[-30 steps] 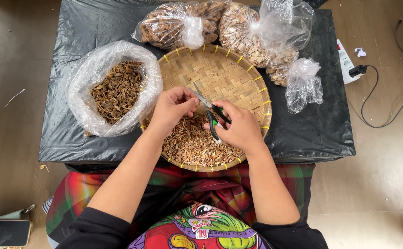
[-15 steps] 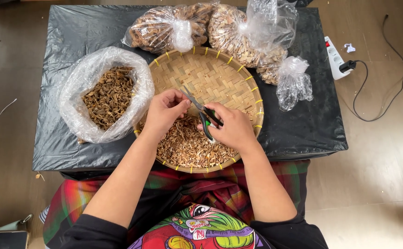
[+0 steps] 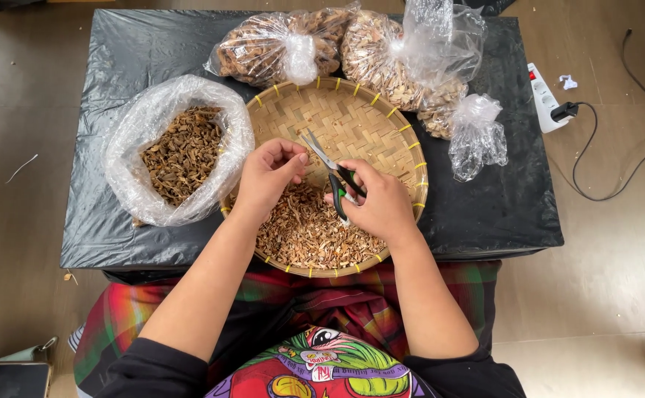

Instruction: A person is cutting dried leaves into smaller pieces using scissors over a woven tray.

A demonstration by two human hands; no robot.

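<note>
A round woven bamboo tray rests on a low table covered in black plastic. Cut brown pieces are heaped in its near half. My right hand grips small scissors with dark handles, blades pointing up-left over the tray. My left hand pinches a small brown piece right beside the blades.
An open plastic bag of dried brown bits sits left of the tray. Tied bags of similar material lie behind it, and a small knotted bag at right. A white power strip with a black cable lies on the floor.
Both hands stay together over the tray; the view has shifted a little. The scissors remain in my right hand.
</note>
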